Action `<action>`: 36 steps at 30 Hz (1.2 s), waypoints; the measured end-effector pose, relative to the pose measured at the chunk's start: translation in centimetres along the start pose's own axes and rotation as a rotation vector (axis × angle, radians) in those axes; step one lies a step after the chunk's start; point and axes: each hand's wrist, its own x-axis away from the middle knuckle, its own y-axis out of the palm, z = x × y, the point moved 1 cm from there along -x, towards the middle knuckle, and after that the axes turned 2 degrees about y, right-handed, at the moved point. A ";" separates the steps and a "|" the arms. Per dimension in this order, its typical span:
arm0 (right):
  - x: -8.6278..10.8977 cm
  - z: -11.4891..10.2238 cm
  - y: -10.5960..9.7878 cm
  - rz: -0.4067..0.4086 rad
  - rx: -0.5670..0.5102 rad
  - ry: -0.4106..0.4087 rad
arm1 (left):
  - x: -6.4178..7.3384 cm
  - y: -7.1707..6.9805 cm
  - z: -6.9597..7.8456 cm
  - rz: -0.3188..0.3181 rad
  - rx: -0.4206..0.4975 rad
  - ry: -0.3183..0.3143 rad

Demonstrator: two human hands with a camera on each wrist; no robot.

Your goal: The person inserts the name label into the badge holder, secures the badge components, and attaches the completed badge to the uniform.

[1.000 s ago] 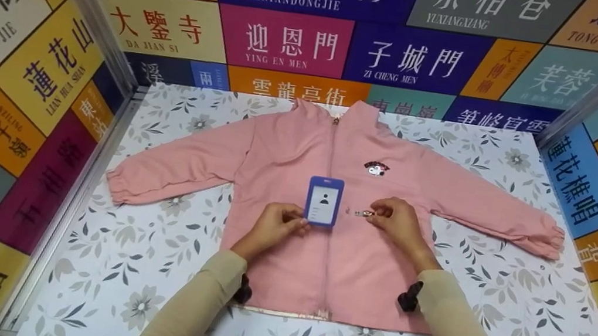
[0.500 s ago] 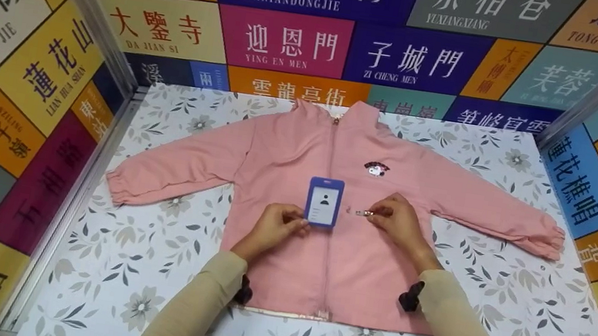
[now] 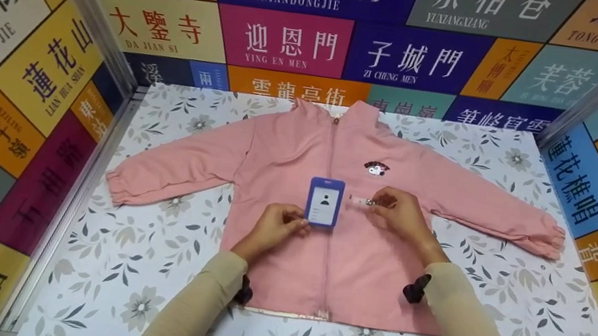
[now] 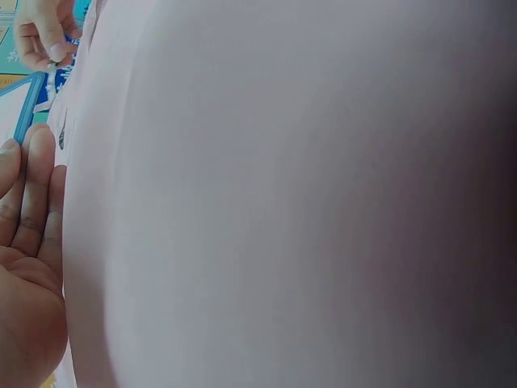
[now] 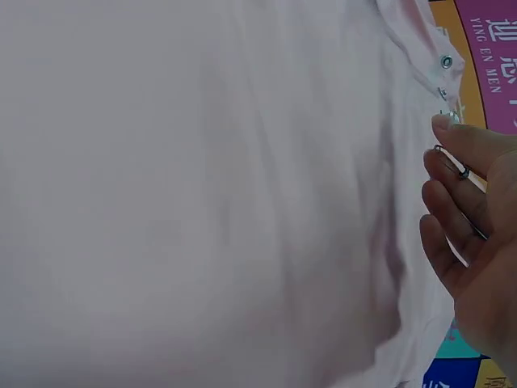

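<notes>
My left hand pinches the lower left edge of a blue badge holder, its white card with a dark person icon facing up. In the left wrist view the holder shows only in part, between thumb and fingers. To its right, my right hand pinches a small badge clip with metal parts and a short clear strap pointing toward the holder. Both hands are over a pink zipped jacket, laid flat with sleeves spread. The right wrist view shows the thumb and index finger of the right hand together at the strap.
A white table with a grey leaf and flower print lies under the jacket. Colourful panels with Chinese lettering enclose it at the back and both sides. A small cartoon patch sits on the jacket's chest.
My right hand has shifted slightly up the jacket, and the badge clip with it. The left hand and the badge holder stay nearly where they were.
</notes>
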 end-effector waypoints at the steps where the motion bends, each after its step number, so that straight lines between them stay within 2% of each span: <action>1: -0.1 -0.2 -0.2 0.001 -0.005 -0.004 | 0.0 0.0 0.0 0.001 0.001 0.001; 12: -1.9 -2.8 -1.9 0.018 -0.028 -0.044 | 0.1 0.0 0.1 0.001 -0.001 -0.023; 23: -3.5 -4.3 -2.5 0.018 -0.030 -0.082 | 0.0 0.0 -0.1 -0.002 0.017 -0.027; 26: -3.5 -5.4 -2.7 0.015 -0.054 -0.090 | 0.1 0.0 0.4 -0.011 0.029 -0.035; 31: -4.0 -5.8 -2.7 0.024 -0.110 -0.058 | 0.1 0.1 0.9 -0.025 0.042 -0.045; 36: -5.0 -4.9 -2.4 0.051 -0.247 -0.015 | -0.2 0.1 0.0 -0.017 0.028 -0.032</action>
